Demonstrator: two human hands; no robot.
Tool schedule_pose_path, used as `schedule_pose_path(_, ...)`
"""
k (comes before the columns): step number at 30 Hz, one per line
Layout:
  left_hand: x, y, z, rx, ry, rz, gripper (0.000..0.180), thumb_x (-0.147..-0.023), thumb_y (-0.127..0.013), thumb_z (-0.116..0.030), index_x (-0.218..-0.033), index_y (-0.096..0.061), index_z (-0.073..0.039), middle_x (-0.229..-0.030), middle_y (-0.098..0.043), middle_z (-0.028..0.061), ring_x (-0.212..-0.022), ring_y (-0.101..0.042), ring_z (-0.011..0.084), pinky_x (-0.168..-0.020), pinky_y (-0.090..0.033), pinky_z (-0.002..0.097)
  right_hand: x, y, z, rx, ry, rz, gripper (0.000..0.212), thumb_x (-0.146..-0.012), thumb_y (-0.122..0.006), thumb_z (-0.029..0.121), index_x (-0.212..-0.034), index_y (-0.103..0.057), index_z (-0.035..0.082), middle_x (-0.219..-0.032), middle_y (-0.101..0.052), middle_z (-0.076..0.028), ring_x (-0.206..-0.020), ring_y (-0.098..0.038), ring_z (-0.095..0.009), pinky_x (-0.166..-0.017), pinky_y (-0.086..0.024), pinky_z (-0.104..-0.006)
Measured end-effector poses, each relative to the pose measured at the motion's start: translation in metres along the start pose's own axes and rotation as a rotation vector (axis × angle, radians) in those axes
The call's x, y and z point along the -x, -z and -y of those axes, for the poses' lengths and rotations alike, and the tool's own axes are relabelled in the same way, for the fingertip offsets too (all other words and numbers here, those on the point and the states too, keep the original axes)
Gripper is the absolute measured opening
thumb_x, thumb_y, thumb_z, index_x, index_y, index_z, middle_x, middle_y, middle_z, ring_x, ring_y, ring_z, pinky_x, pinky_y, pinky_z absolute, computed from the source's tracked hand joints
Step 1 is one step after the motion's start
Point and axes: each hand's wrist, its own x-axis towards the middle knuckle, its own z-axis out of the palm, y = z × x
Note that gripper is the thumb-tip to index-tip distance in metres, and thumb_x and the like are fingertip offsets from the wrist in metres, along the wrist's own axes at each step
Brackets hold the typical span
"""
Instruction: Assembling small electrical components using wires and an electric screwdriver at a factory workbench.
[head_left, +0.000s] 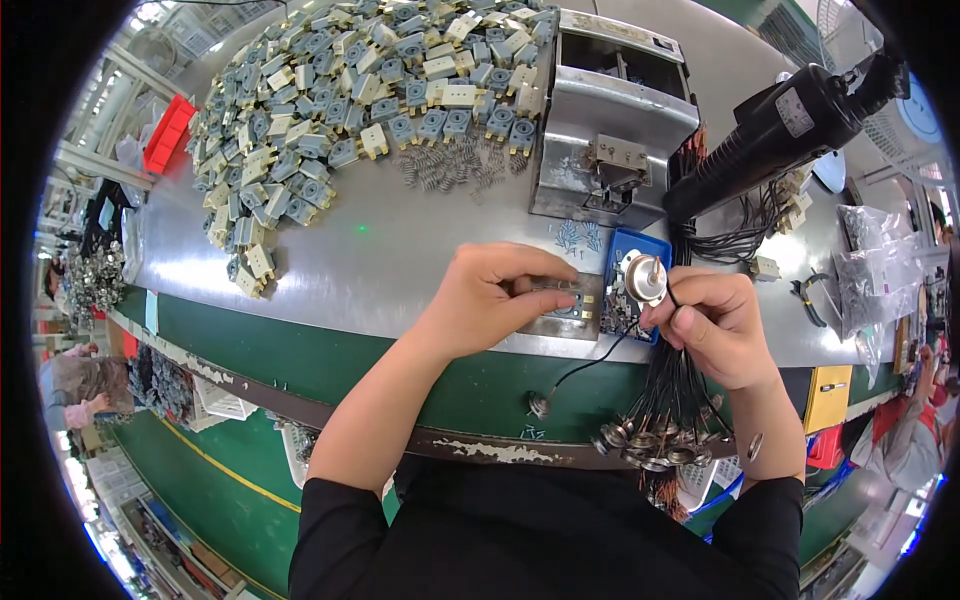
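Observation:
My right hand (715,325) grips a round silver metal disc with a central pin (646,279); its flange rests by the thumb and fingertips. A thin black lead runs from near this hand down to a small round metal end (539,404) at the table edge. My left hand (497,296) is closed in a pinch above a flat metal fixture (560,325), in which a grey block (570,306) sits partly hidden. Whatever the left fingertips hold is too small to make out. Between the hands stands a blue tray (640,243) of small metal parts.
A large heap of grey-and-cream blocks (350,90) covers the far left, with loose springs (455,165) beside it. Behind the fixture stand a metal machine (615,130) and a black cylindrical tool (770,140). Leads with metal discs (660,440) hang over the front edge. Pliers (808,300) lie right.

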Motion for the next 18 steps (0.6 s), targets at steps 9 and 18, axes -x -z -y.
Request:
schedule_pose_path(9, -0.010, 0.000, 0.005, -0.323, -0.462, -0.033, 0.022, -0.070, -0.093, -0.005, -0.088, -0.081, -0.007, -0.107, -0.075, 0.0054, -0.096, -0.063, 0.0187, -0.079, -0.050, 0.0315, 0.001, -0.004, 0.001, 0.033, -0.008, -0.016, 0.029, -0.097, -0.074, 0.021, -0.098, -0.075, -0.008, -0.098, -0.071, -0.016, -0.070, -0.058, -0.011, -0.060, -0.044, -0.0249)
schedule_pose_path(18, -0.010, 0.001, 0.007, -0.251, -0.388, 0.018, 0.025, -0.067, -0.094, -0.005, -0.087, -0.079, -0.005, -0.101, -0.076, 0.0059, -0.100, -0.065, 0.0227, -0.088, -0.051, 0.0362, -0.001, -0.001, -0.001, -0.021, -0.077, -0.048, 0.021, -0.088, -0.080, 0.004, -0.103, -0.074, -0.009, -0.106, -0.070, -0.017, -0.074, -0.063, -0.011, -0.062, -0.051, -0.0239)
